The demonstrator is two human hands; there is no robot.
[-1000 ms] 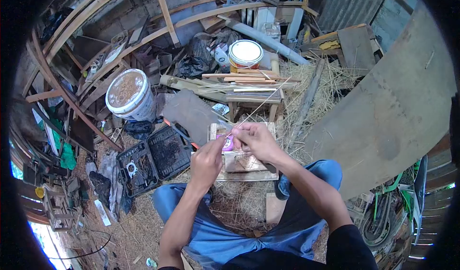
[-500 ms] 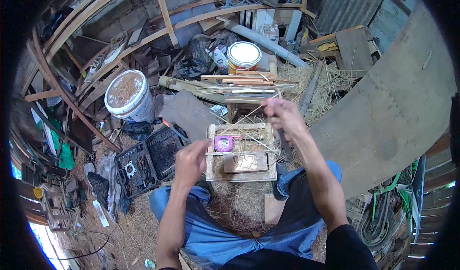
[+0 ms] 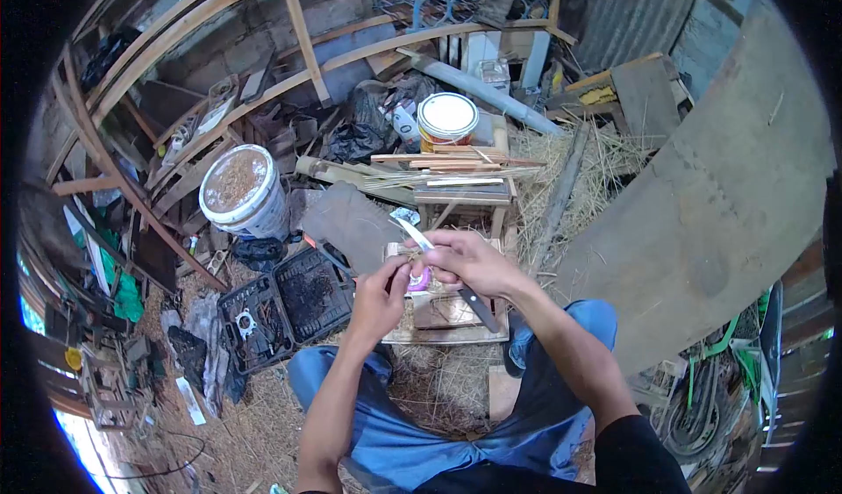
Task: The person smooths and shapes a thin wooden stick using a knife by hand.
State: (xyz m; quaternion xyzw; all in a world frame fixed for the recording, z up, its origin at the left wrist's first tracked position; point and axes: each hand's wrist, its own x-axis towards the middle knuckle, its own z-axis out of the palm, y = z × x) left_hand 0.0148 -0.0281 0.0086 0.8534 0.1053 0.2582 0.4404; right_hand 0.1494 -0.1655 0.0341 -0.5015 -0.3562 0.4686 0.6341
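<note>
A knife (image 3: 413,233) is in my right hand (image 3: 469,261), its bright blade slanting up to the left and its dark handle sticking out below my palm. My left hand (image 3: 379,299) meets it from the left, fingers pinched on a thin wooden strip (image 3: 412,251), mostly hidden by the fingers. Both hands are over a low wooden frame (image 3: 438,338) between my knees. Inside the frame, partly covered by my hand, lies a round pink tape measure (image 3: 418,280). A wooden block (image 3: 438,312) sits nearer me.
Beyond the frame, thin strips (image 3: 456,162) lie on a small bench (image 3: 465,193). A lidded tub (image 3: 447,115) stands behind them. To the left are a white bucket (image 3: 239,191) and an open tool case (image 3: 289,305). A large board (image 3: 693,204) leans at the right.
My right hand has come down and left to meet my left hand. The knife blade now shows above the fingers. The strip stretched between the hands earlier is now mostly hidden.
</note>
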